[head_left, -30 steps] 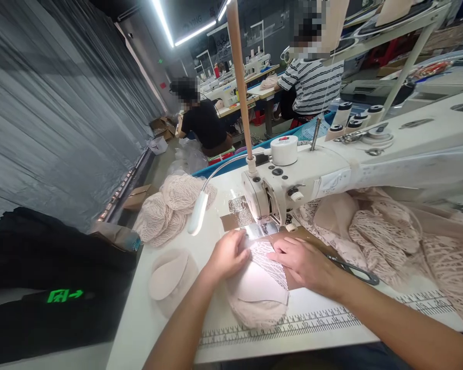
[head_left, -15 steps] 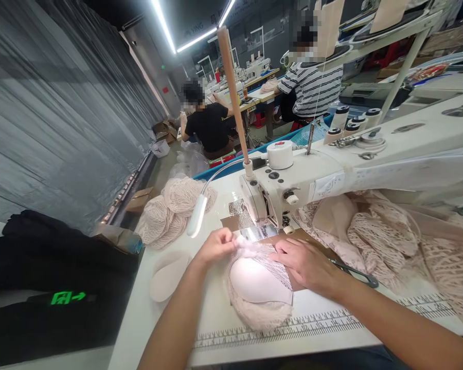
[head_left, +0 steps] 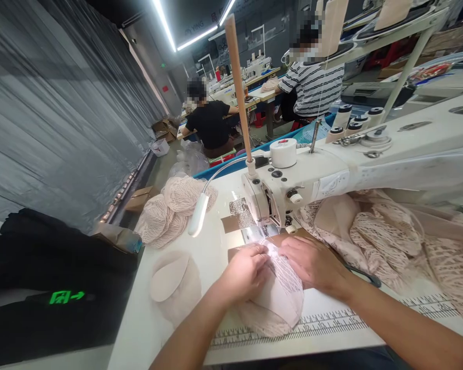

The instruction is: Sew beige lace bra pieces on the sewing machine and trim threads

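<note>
- The left hand [head_left: 249,272] lay with bent fingers over the upper left part of a lace-trimmed cup [head_left: 280,306]; whether it pinched the fabric or only pressed on it could not be told.
- The right hand [head_left: 310,262] lay with its fingertips on the cup's upper right edge; its grip likewise could not be determined.
- The two hands were near each other but apart, with a strip of patterned lace [head_left: 282,267] showing between them.
- The cup was located between and below both hands, on the table [head_left: 133,334], its lower edge reaching the ruler markings [head_left: 332,326].
- Just beyond the fingertips stood the head of a sewing machine [head_left: 256,200], with a shiny metal plate [head_left: 252,234] at its base.
- To the left of the left hand lay a second cup [head_left: 171,280]; farther ahead on that side was a stack of lace cups [head_left: 170,208].
- A lamp [head_left: 198,216] on a bent neck hung ahead and to the left of the left hand.
- To the right of the right hand lay a dark-handled tool [head_left: 364,276], partly hidden, and beyond it a heap of lace fabric [head_left: 386,231].
- Well ahead of the hands sat two people, one in a black top [head_left: 212,126], one in a striped top [head_left: 318,87].
</note>
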Demonstrator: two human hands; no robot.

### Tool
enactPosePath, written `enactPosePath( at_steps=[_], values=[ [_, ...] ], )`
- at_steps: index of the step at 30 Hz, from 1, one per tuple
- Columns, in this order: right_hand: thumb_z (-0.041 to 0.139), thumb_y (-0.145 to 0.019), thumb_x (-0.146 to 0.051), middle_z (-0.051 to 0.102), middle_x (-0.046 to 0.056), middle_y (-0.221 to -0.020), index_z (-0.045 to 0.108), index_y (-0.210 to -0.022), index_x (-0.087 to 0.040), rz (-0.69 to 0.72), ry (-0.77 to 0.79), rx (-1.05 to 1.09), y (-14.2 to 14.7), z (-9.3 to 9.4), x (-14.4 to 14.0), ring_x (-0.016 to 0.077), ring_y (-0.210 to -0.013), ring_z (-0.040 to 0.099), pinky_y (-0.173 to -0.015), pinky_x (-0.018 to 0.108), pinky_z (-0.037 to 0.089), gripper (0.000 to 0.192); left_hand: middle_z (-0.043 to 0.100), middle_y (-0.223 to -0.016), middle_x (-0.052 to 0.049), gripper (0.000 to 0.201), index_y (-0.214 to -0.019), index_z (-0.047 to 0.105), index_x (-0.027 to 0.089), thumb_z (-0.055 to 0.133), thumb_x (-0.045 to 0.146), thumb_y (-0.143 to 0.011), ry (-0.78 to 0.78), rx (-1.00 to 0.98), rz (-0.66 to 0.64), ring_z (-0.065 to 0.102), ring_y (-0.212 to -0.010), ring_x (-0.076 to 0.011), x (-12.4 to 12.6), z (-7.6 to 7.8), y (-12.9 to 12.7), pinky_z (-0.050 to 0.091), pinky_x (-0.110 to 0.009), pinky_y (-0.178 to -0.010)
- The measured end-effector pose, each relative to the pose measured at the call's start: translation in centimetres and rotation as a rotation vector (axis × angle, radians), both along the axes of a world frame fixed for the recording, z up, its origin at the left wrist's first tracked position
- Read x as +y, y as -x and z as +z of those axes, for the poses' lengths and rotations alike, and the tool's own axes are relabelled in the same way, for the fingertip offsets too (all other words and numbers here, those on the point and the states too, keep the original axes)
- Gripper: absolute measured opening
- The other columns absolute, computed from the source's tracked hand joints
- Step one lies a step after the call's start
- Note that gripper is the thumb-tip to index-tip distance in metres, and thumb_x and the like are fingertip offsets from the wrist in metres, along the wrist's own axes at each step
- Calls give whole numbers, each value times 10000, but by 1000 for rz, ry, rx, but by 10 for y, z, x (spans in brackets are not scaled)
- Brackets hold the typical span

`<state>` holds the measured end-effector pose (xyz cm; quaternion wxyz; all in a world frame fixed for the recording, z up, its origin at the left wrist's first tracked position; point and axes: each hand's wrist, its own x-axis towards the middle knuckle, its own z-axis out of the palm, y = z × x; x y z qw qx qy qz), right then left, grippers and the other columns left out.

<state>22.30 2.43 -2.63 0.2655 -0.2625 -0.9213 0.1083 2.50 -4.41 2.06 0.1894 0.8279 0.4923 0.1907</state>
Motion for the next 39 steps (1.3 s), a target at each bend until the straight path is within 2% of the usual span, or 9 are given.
enactPosePath(
  at_steps=[3, 7, 12, 17, 25, 31, 35, 37, 39],
  values=[
    [384, -866, -77, 536, 31, -741, 663, -948, -192, -63, -30, -103, 1, 0, 0, 169, -691, 460, -613, 287, 316, 313, 615, -1194, -126, 278, -1129, 617, 158, 470, 195, -895, -28, 39, -7, 583, -1093, -239, 5, 0, -3, 500, -384, -964],
    [438, -837, -45, 545, 25, -743, 682, -955, -220, -125, -86, -154, 4, -3, 0, 164, -694, 459, -617, 292, 292, 323, 573, -1270, -148, 369, -1234, 556, 150, 516, 247, -880, -65, 153, 50, 567, -1098, -282, 11, -2, -1, 523, -441, -921],
    [480, -803, -36, 570, 27, -758, 681, -953, -225, -191, -90, -165, 9, -6, -1, 176, -722, 477, -626, 308, 282, 314, 568, -1284, -159, 368, -1231, 560, 116, 473, 196, -882, -125, 199, 92, 563, -1080, -279, 18, -13, -3, 526, -437, -911],
    [472, -807, -30, 591, 38, -798, 670, -987, -210, -229, -87, -192, 13, -6, -1, 185, -757, 490, -653, 318, 310, 322, 559, -1292, -191, 408, -1247, 551, 58, 468, 163, -862, -132, 260, 32, 552, -1121, -291, 27, -15, 1, 495, -448, -967],
    [457, -791, -13, 576, 32, -811, 654, -956, -204, -163, -36, -223, 15, 1, -1, 181, -746, 486, -632, 319, 306, 320, 540, -1328, -180, 447, -1262, 543, 88, 472, 102, -821, -117, 240, -98, 514, -1227, -276, 45, -18, 22, 455, -451, -1027],
    [373, -950, -164, 541, 29, -743, 644, -839, -190, -113, 1, -103, 5, 2, 1, 162, -702, 477, -633, 290, 329, 293, 554, -1305, -125, 407, -1195, 574, 155, 416, 59, -832, -147, 232, -5, 541, -1146, -261, 19, -5, 17, 479, -453, -958],
    [366, -936, -144, 570, 45, -771, 660, -855, -196, -113, 14, -22, -1, 4, 3, 172, -751, 502, -681, 288, 369, 309, 632, -1096, -94, 287, -1094, 599, 162, 456, 129, -847, -128, 249, 50, 569, -978, -233, -2, 4, 1, 483, -393, -854],
    [364, -918, -119, 579, 51, -787, 664, -879, -198, -110, 24, -21, -3, 9, 2, 177, -764, 510, -689, 292, 380, 314, 640, -907, -80, 157, -911, 620, 159, 475, 168, -852, -134, 267, 65, 569, -839, -216, -7, 0, -5, 470, -359, -744],
    [360, -911, -113, 579, 55, -796, 661, -873, -193, -104, 46, -51, -5, 16, -1, 179, -758, 511, -677, 294, 385, 315, 608, -771, -66, 181, -744, 581, 164, 449, 174, -867, -168, 278, 99, 543, -734, -199, -8, -8, -9, 431, -335, -663]
  ],
)
